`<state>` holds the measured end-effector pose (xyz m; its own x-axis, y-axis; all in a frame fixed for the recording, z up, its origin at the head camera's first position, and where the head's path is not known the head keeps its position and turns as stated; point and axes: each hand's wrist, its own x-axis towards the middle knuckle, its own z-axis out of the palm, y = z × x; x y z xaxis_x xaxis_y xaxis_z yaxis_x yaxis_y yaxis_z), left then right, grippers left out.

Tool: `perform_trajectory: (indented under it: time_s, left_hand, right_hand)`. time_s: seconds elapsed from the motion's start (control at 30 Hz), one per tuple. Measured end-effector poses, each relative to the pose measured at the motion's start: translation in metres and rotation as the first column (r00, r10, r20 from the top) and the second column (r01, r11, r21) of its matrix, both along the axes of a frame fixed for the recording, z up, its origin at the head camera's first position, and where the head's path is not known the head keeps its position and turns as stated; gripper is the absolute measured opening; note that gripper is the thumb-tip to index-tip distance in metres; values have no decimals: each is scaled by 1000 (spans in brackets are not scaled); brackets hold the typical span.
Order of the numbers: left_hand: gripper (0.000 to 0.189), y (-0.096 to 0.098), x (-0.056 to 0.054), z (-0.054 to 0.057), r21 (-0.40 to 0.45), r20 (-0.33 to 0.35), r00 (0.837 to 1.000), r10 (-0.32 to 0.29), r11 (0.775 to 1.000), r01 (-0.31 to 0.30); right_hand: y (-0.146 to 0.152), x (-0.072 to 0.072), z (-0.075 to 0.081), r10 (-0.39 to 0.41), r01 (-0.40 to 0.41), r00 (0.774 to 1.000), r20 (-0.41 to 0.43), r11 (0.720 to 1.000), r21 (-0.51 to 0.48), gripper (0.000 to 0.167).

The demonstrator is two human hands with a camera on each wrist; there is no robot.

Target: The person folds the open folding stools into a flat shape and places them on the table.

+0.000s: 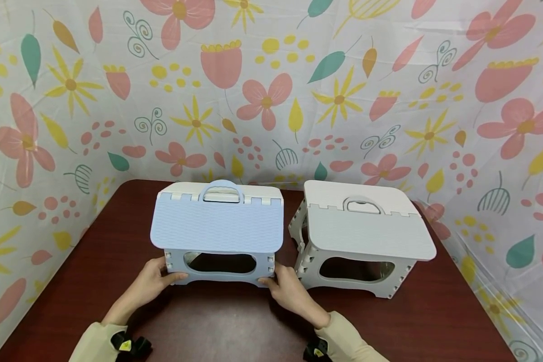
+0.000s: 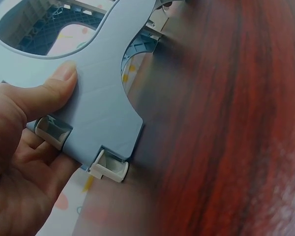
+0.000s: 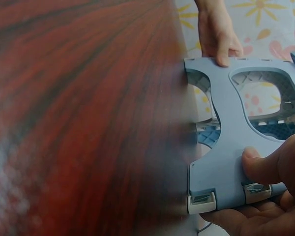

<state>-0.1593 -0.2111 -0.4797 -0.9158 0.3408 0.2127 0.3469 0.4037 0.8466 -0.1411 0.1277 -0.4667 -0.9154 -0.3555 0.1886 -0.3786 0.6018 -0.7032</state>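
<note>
A blue and white folding step stool (image 1: 217, 226) stands unfolded on the table, its carry handle raised at the top. My left hand (image 1: 151, 279) grips its left front corner, thumb on the blue front panel and fingers behind the side edge. On the opposite corner, my right hand (image 1: 289, 286) holds the same panel, thumb in front. The left wrist view shows the left thumb (image 2: 61, 88) pressed below the oval opening. In the right wrist view the right thumb (image 3: 260, 164) lies on the panel near the white hinge clips (image 3: 201, 202).
A grey and white folding stool (image 1: 366, 226) stands unfolded just right of the blue one, close to my right hand. Both rest on a dark red wooden table (image 1: 217, 322). A flower-patterned curtain (image 1: 271, 90) hangs behind and along the sides.
</note>
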Motion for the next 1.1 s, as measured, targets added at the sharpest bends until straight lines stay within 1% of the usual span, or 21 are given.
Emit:
perform_trajectory:
  time_s: [0.17,0.47,0.7,1.1]
  left_hand:
    - [33,0,0,2,12,1,1000,-16,1000,16]
    - [31,0,1,2,10,9,1000,-11,1000,11]
    - [29,0,-1,1,9,-23,999,-23,1000,23]
    - [28,-1,-2,0,18,-33,999,-42,999,43]
  right_hand:
    - [0,-1,0,4,-4,1000,-1,1000,-4,22]
    - [0,-1,-1,11,-11,1000,-3,1000,-3,23]
    - [0,-2,-3,8,-8,1000,-8,1000,0,22]
    - [0,-2,-4,7,-7,1000,-7,1000,11,20]
